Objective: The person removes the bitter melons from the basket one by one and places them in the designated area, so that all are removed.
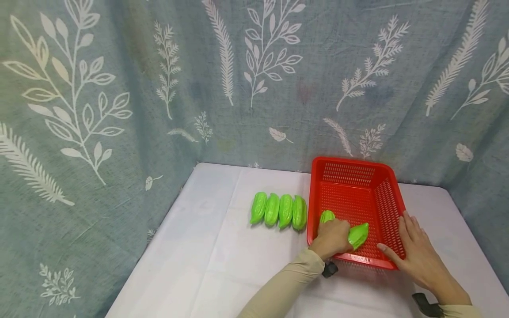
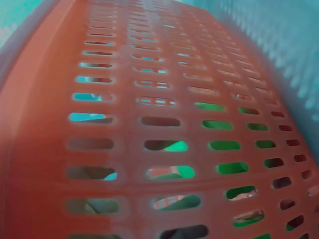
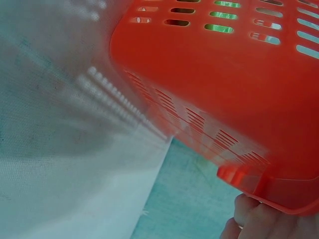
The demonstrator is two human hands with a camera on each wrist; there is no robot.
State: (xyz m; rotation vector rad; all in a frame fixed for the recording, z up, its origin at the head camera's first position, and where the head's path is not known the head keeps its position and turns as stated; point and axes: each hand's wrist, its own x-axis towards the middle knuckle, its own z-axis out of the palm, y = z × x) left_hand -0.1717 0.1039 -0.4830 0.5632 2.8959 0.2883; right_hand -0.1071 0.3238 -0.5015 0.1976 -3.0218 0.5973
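A red plastic basket [image 1: 346, 187] with slotted walls stands on the table. Inside its front left part, my left hand [image 1: 333, 236] has curled fingers around a bright green, ribbed bitter melon [image 1: 358, 236], its pointed end sticking out to the right. Another green piece [image 1: 327, 216] shows behind that hand, partly covered by it. At the front right corner, my right hand [image 1: 421, 254] grips the basket's rim. Fingers of this hand [image 3: 264, 219] appear at the rim in the right wrist view. The left wrist view shows mostly the slotted basket wall [image 2: 124, 134], with green behind some slots.
Several green bitter melons [image 1: 272, 210] lie side by side in a row left of the basket. A white cloth [image 1: 238, 265] covers the table. Leaf-patterned grey-green curtains [image 1: 238, 123] hang behind and beside it.
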